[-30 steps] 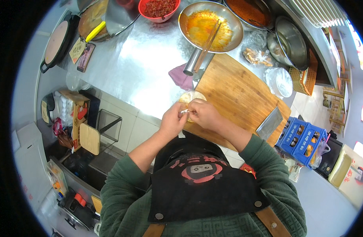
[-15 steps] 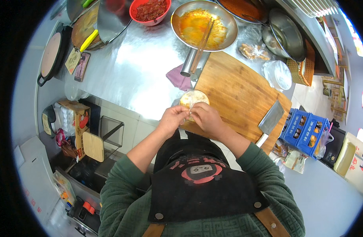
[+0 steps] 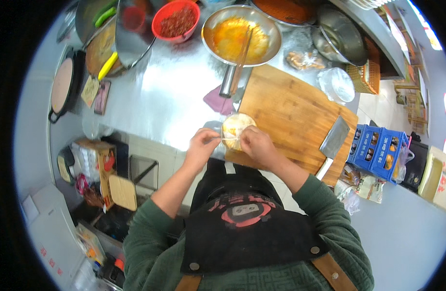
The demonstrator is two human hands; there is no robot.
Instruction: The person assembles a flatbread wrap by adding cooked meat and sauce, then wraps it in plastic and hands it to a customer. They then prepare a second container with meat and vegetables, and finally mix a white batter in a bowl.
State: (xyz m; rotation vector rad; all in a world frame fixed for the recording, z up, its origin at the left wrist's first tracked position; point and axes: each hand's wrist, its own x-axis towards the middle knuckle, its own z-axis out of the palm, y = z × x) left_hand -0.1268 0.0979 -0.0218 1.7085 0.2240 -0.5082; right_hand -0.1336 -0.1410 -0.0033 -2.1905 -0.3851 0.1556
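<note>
A round pale flatbread [image 3: 238, 121] lies at the near left corner of the wooden cutting board [image 3: 295, 106], apparently inside a thin clear plastic bag [image 3: 229, 139]. The bag's edge runs as a whitish strip between my hands, in front of the bread. My left hand [image 3: 201, 145], just left of the board, pinches one end of it. At the other end my right hand [image 3: 257, 144] is closed over the board's near edge; its fingertips are partly hidden. A cleaver [image 3: 336, 138] rests on the board's right side.
Behind the board stands a steel pan [image 3: 208, 36] of reddish oil with chopsticks [image 3: 241, 60] across it. A purple cloth [image 3: 218, 101] lies left of the board. A red bowl [image 3: 194, 26] and a steel basin [image 3: 325, 46] stand farther back. Blue crates [image 3: 378, 150] are at right.
My hands were together at the bread's near edge; they have drawn apart, the left one moving left and the right one slightly right, stretching the bag's edge. The view has shifted slightly.
</note>
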